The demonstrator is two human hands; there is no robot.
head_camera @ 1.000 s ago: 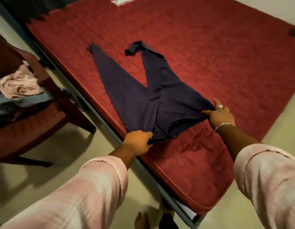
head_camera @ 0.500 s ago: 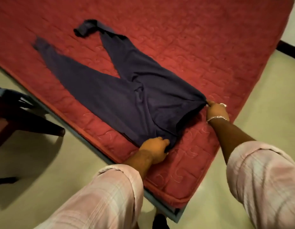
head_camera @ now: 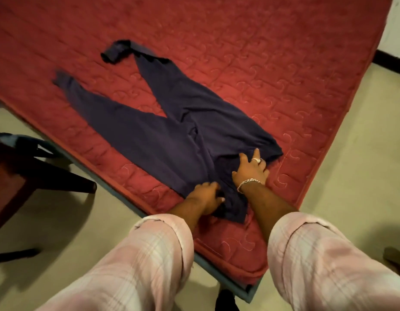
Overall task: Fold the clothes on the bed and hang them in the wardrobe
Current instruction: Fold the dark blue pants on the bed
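Under both hands, trousers [head_camera: 172, 131] lie spread on the bed [head_camera: 284, 63], unfolded: left hand [head_camera: 206, 198] grips the waistband, right hand [head_camera: 251, 168] presses flat, fingers spread.

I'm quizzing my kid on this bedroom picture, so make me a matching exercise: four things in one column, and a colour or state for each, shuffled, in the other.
Things:
1. trousers
2. mattress
3. right hand
4. left hand

Descriptions:
A. red, quilted
B. dark navy, legs spread apart
C. grips the near edge of the waistband
D. fingers spread flat on the fabric, wearing a ring and bracelet

Pairs: 1-B, 2-A, 3-D, 4-C
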